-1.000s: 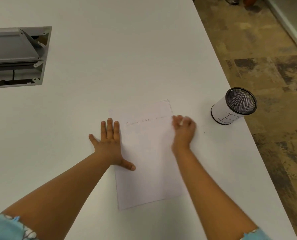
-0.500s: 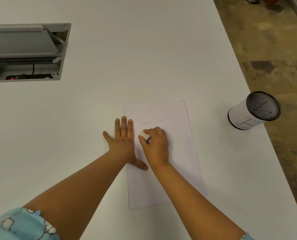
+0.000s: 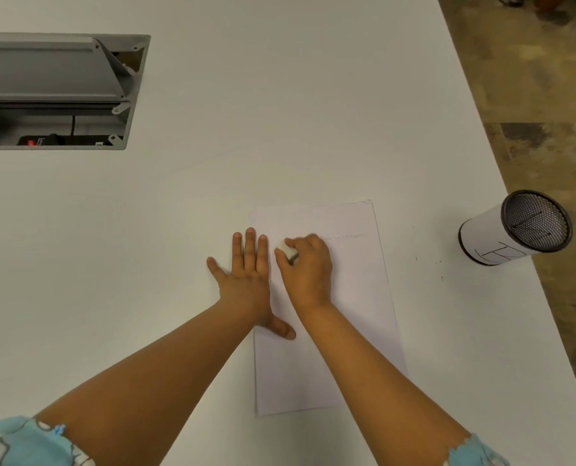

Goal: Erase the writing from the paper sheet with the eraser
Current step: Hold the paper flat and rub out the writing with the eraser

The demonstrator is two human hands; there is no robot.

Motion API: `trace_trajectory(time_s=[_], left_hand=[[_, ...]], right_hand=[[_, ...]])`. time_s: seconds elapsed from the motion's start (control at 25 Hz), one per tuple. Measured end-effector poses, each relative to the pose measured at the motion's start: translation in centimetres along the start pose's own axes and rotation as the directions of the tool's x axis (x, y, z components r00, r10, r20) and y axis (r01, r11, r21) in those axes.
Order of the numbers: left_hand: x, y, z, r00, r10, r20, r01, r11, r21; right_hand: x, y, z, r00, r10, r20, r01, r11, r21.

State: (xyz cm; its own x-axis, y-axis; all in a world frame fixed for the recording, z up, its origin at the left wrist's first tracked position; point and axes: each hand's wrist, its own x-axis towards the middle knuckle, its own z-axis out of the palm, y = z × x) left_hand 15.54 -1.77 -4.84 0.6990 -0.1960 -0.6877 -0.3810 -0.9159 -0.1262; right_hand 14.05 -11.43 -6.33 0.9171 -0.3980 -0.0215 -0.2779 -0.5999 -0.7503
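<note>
Eraser (image 3: 288, 251) in right hand (image 3: 308, 270), on paper sheet (image 3: 357, 297)

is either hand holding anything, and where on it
The right hand pinches a white eraser by its sides, fingertips curled over it, on the paper. The left hand grips nothing; it lies flat, pinning the paper's left edge.

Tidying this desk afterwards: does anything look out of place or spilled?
Dark specks, perhaps eraser crumbs, dot the table between the paper sheet and the mesh cup by its right edge.
</note>
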Motion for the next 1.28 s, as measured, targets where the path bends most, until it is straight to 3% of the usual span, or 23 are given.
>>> trace_trajectory(time_s=[0.12,0.28,0.48,0.68,0.92,1.12,1.28], left_hand=[[0.0,-0.1,0.0,1.0,-0.001,0.005,0.001,1.0,-0.004],[0.0,0.0,0.0,1.0,-0.014,0.005,0.014,1.0,-0.014],[-0.1,-0.1,-0.1,1.0,0.004,0.015,-0.004,1.0,-0.014],[0.0,-0.1,0.0,1.0,-0.001,0.006,0.002,1.0,-0.016],[-0.1,-0.2,-0.1,1.0,0.008,0.015,-0.008,1.0,-0.019],[0.0,-0.1,-0.2,1.0,0.001,0.026,-0.001,1.0,-0.023],[0.0,-0.2,-0.1,1.0,0.009,0.027,-0.008,1.0,-0.024]], right_hand=[[1.6,-0.7,0.4,0.999,0.042,0.031,-0.042,0.999,0.003],[-2.9,0.2,-0.6,1.0,0.025,-0.002,-0.025,1.0,-0.015],[2.5,-1.1,0.6,0.998,0.037,0.044,-0.036,0.999,-0.035],[-2.7,0.4,-0.8,0.998,0.062,-0.012,-0.062,0.998,-0.022],[2.8,-0.9,0.4,0.997,0.071,0.031,-0.07,0.997,-0.037],[-2.2,0.9,-1.2,0.994,0.099,-0.049,-0.101,0.995,-0.02],[2.6,-0.2,-0.3,0.997,0.082,-0.01,-0.082,0.996,-0.031]])
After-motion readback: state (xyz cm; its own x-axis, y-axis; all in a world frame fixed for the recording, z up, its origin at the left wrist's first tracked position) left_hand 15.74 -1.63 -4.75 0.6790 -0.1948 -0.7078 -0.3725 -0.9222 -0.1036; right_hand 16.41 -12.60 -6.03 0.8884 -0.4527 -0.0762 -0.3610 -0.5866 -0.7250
